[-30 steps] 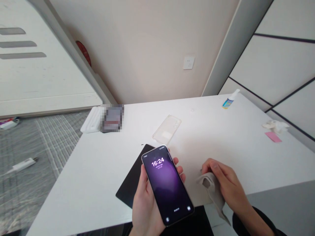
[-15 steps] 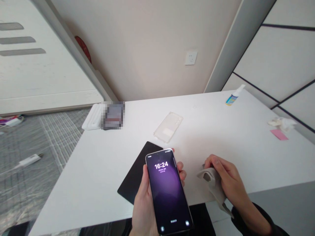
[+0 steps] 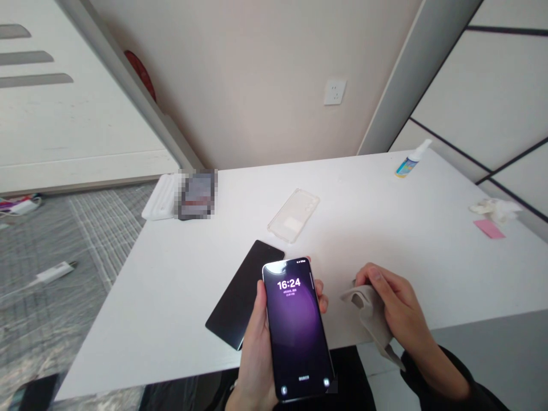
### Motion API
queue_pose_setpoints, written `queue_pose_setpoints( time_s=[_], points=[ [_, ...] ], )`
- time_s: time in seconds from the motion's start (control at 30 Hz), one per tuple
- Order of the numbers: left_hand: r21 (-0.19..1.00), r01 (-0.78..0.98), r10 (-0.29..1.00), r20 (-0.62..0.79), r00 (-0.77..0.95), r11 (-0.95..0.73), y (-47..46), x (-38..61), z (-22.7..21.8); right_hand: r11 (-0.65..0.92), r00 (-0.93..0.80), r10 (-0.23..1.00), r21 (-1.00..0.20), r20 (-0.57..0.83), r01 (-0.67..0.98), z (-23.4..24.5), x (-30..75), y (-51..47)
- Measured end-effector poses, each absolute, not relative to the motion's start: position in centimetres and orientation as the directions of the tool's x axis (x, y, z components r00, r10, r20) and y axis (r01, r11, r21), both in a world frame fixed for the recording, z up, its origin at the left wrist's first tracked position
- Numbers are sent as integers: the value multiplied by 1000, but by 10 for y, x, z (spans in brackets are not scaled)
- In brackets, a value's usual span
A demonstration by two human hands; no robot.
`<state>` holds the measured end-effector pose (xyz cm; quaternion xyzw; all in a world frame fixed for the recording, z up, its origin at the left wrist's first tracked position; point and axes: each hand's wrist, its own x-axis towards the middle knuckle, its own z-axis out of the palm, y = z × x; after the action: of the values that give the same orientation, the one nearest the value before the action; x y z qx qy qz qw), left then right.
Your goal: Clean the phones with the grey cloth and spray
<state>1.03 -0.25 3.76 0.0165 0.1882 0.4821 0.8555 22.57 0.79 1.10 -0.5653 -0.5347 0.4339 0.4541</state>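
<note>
A smartphone (image 3: pixel 299 337) with a lit purple lock screen reading 16:24 rests in my left hand (image 3: pixel 256 354), the thumb along one side and the fingertips curled round the other. My right hand (image 3: pixel 396 302) pinches a grey cloth (image 3: pixel 372 317) that hangs down in folds, to the right of the phone and apart from it. Partly behind the phone and my left hand, a black tablet (image 3: pixel 242 297) lies flat on the white table (image 3: pixel 171 319). Beyond it lies a clear phone case (image 3: pixel 294 217).
A white tray-like item (image 3: pixel 160 200) and a blurred-out dark object (image 3: pixel 197 195) sit at the far left corner. Toward the far right stand a spray bottle (image 3: pixel 411 160), crumpled tissue (image 3: pixel 496 210) and a pink slip (image 3: pixel 489 229). A wall socket (image 3: pixel 334 92) is above the table.
The phone in my left hand has shifted slightly right, and a bright reflection now shows near its top edge. My right hand still holds the cloth in nearly the same place.
</note>
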Motion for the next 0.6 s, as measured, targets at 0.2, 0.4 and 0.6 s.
queue_pose_setpoints(
  time_s=[0.2,0.4,0.6],
  points=[
    [235,-815,818,-395,418,530,-2,15,29,-8,36,999,-975,-1,220,12,225,7],
    [220,-805,797,-425,429,551,-1,17,22,3,31,999,-971,11,241,13,223,7],
    [224,-808,824,-324,465,544,-3,16,20,19,15,1000,-965,24,262,14,223,6]
  ],
)
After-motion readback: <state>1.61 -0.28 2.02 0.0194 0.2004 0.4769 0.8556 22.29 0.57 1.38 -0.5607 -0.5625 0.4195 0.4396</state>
